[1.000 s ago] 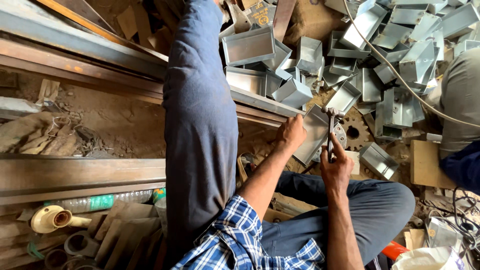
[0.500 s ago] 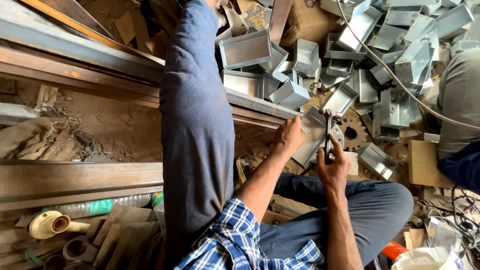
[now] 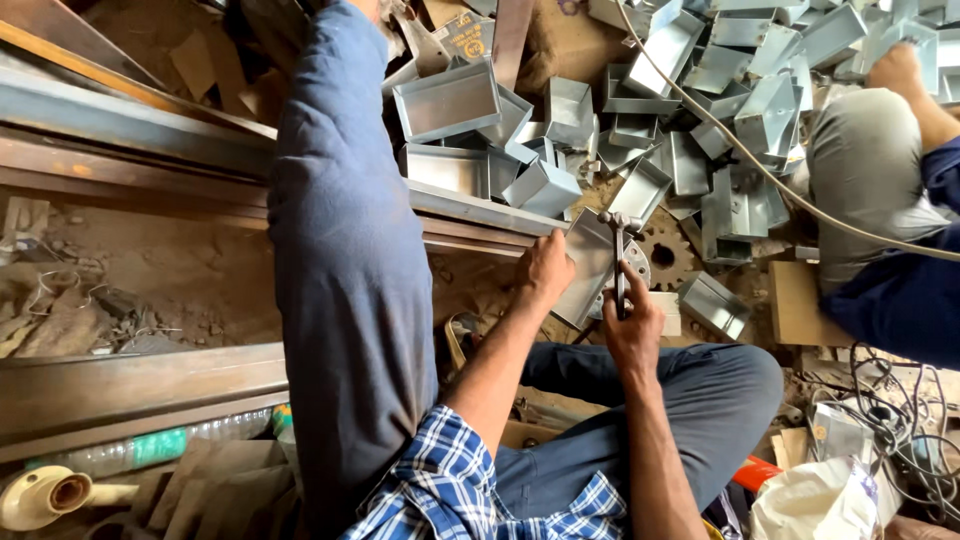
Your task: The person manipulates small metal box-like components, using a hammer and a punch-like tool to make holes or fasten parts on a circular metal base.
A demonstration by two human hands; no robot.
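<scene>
Cluttered workshop floor — left hand pinches the sheet-metal piece, right hand fists the hammer — a glancing blow could easily catch those fingers.

A clear plastic bottle with a green label lies lower left. A printed brown cardboard piece sits top centre. A white plastic bag rests lower right.
</scene>
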